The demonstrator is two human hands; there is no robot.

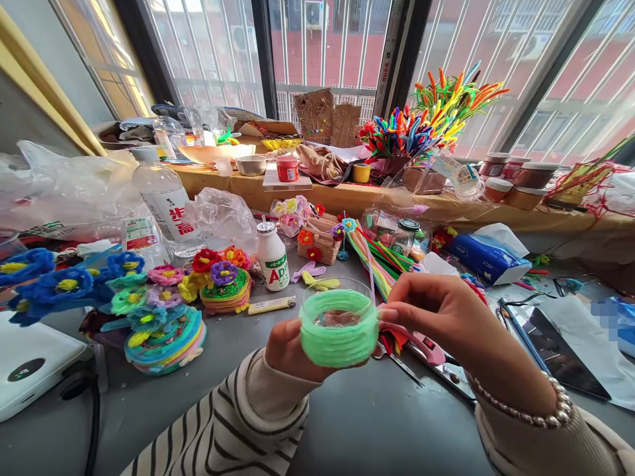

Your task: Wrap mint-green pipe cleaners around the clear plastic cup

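My left hand (292, 347) is closed around a clear plastic cup (339, 330), keeping it slightly tilted above the grey table. Mint-green fuzzy pipe cleaner is wound in rows around the cup's side, and the clear rim shows above it. At the cup's right edge, my right hand (431, 314) pinches thumb and finger together. A thin lilac pipe cleaner (370, 264) runs up from these fingertips and seems to be in their grip. Under and beside the right hand lie scissors (404, 367) and a pink-handled tool (427, 349).
Pipe-cleaner flowers on round bases (166, 337) stand left, near a water bottle (169, 205) and a white drink bottle (272, 258). A glue stick (272, 305) lies behind the cup. Loose pipe cleaners (384, 258), a tissue pack (489, 254) and a tablet (555, 350) are right.
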